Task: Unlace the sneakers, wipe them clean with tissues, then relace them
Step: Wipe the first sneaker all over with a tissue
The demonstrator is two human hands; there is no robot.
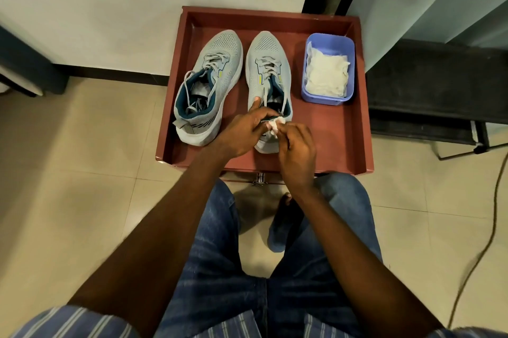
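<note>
Two grey sneakers stand side by side on a red-brown tray (338, 139), toes pointing away from me. The left sneaker (207, 84) has its laces loosened and hanging into the opening. The right sneaker (268, 71) is laced at the front. My left hand (242, 131) grips the heel collar of the right sneaker, thumb up along its inner side. My right hand (298, 150) pinches a small crumpled white tissue (275, 124) against that heel. The heel itself is mostly hidden by both hands.
A blue plastic tub (328, 40) holding folded white tissues (327, 73) stands at the tray's right side. A black stand (439, 95) is to the right, a cable (489, 222) runs over the tiled floor, and a white wall lies behind. My knees are below the tray.
</note>
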